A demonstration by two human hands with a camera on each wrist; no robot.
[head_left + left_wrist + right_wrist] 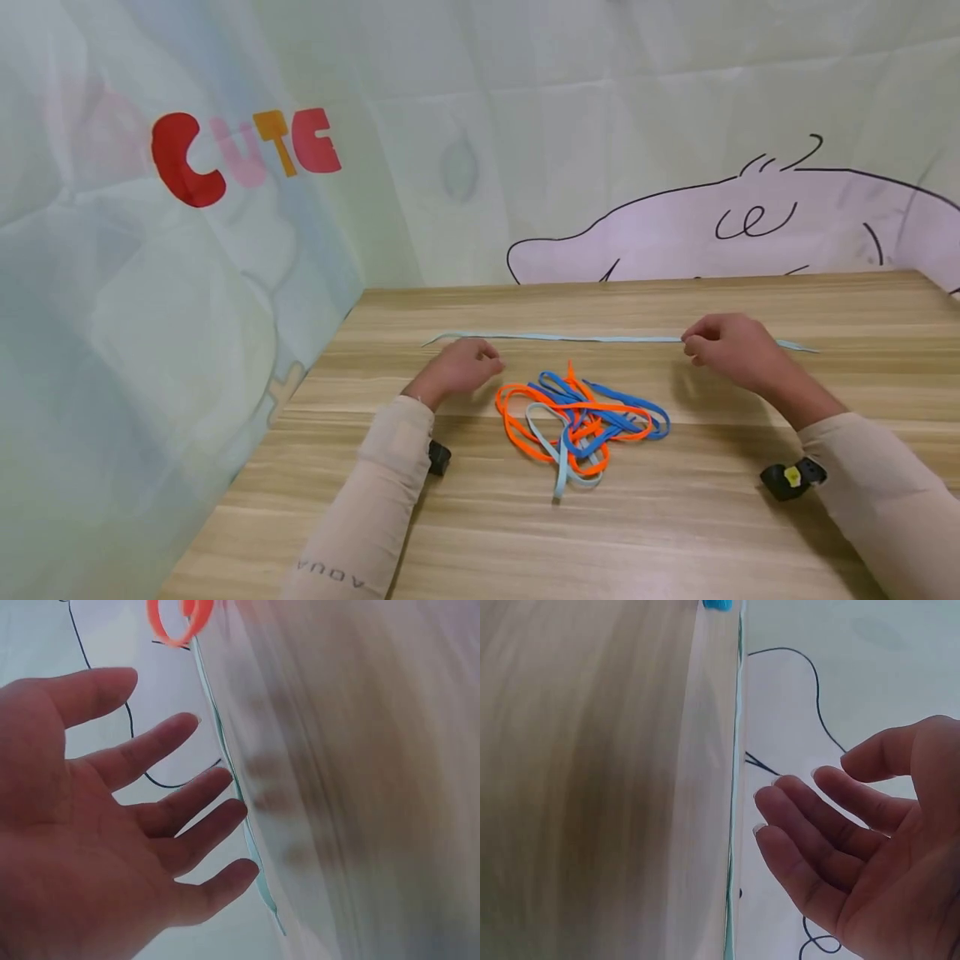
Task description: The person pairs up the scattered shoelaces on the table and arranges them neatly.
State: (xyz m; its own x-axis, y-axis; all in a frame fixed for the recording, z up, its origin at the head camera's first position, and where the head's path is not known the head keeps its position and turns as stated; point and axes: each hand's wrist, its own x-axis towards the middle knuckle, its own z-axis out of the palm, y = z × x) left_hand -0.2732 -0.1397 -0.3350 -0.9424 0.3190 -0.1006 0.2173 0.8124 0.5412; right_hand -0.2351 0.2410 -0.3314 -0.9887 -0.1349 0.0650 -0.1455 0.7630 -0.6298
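Note:
A pale blue shoelace (577, 338) lies stretched nearly straight across the back of the table. My left hand (463, 367) hovers near its left part; the left wrist view shows this hand (142, 817) with fingers spread and nothing held. Near the lace's right part is my right hand (731, 346), its fingers loosely bent. In the right wrist view that hand (855, 832) holds nothing, and the lace (735, 772) runs beside the fingertips. Between the hands and nearer to me sits a tangle of laces: orange (517, 433), blue (652, 417) and pale blue (558, 475).
The wood-grain table (637, 542) ends at the back against a printed cloth backdrop (480, 167). Another cloth hangs along the left edge, with the letters CUTE on it. Both wrists carry black strapped devices, such as the right wrist device (791, 479).

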